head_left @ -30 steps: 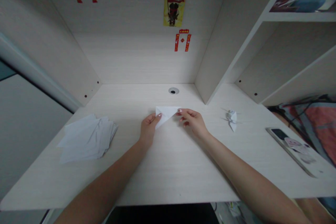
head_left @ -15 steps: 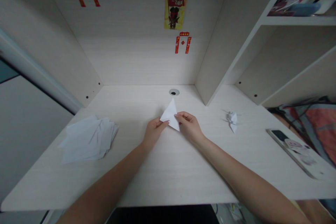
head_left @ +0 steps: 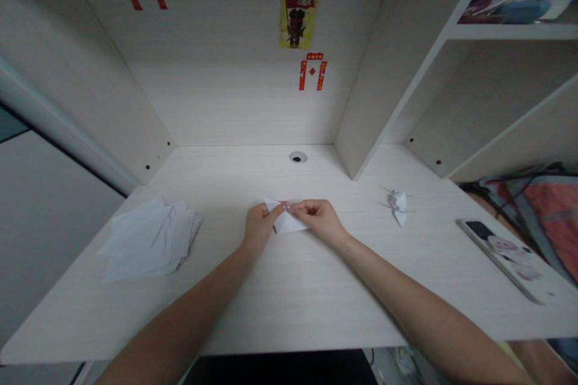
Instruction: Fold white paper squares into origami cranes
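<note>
A folded piece of white paper (head_left: 289, 224) is held between both hands over the middle of the desk. My left hand (head_left: 261, 224) pinches its left part, and a pointed corner sticks up past the thumb. With fingertips close to the left thumb, my right hand (head_left: 318, 216) grips the paper's upper right edge. The fingers hide part of the top edge. Below them, a flat white face of the paper shows.
At the left lies a loose stack of white paper sheets (head_left: 149, 240). Small folded paper figures (head_left: 398, 204) sit to the right, and a phone (head_left: 501, 258) lies near the right edge. A cable hole (head_left: 298, 157) is at the back of the desk (head_left: 289, 307).
The paper has been turned: its point stood upward between the hands, and now a corner points up-left with the wide face below. Both hands have moved closer together at the fingertips.
</note>
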The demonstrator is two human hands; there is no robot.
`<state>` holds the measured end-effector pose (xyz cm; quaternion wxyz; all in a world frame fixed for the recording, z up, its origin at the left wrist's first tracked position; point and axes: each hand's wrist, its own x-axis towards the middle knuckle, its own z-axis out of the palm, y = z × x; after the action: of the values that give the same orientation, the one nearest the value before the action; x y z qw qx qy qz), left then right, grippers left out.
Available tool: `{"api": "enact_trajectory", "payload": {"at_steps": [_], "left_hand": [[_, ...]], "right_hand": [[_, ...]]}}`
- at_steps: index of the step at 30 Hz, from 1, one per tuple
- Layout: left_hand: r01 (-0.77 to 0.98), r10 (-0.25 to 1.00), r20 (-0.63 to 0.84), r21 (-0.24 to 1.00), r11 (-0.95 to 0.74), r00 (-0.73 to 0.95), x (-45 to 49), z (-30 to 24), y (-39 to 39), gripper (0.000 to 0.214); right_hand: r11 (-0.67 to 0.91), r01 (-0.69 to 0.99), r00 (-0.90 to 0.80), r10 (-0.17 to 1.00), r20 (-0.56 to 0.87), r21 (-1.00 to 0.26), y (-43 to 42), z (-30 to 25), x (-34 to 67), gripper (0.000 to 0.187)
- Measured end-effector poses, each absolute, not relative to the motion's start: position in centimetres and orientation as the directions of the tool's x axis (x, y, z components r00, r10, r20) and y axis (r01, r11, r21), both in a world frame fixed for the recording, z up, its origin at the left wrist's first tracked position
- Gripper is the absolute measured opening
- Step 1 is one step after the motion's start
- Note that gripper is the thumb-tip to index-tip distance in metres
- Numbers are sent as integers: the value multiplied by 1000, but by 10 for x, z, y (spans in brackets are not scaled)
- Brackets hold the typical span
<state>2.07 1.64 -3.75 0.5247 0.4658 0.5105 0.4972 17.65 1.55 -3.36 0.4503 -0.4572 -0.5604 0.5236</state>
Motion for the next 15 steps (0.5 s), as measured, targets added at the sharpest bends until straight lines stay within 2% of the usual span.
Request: {"api": "enact_trajectory", "payload": {"at_steps": [4,8,15], "left_hand": [[-63,995,-69,996,64,-76,20,-35,17,30],[-166,985,-120,981,99,-120,20,-31,18,30],[-199,986,-104,977,77,-130,20,-32,18,30]], "right_hand": [[-17,65,-205,978,-30,-998,19,-33,180,35],[-51,95,-206,976,-69,-994,23,-27,191,33],[-21,161,-340,937,-75,-987,30,-14,211,29]]}}
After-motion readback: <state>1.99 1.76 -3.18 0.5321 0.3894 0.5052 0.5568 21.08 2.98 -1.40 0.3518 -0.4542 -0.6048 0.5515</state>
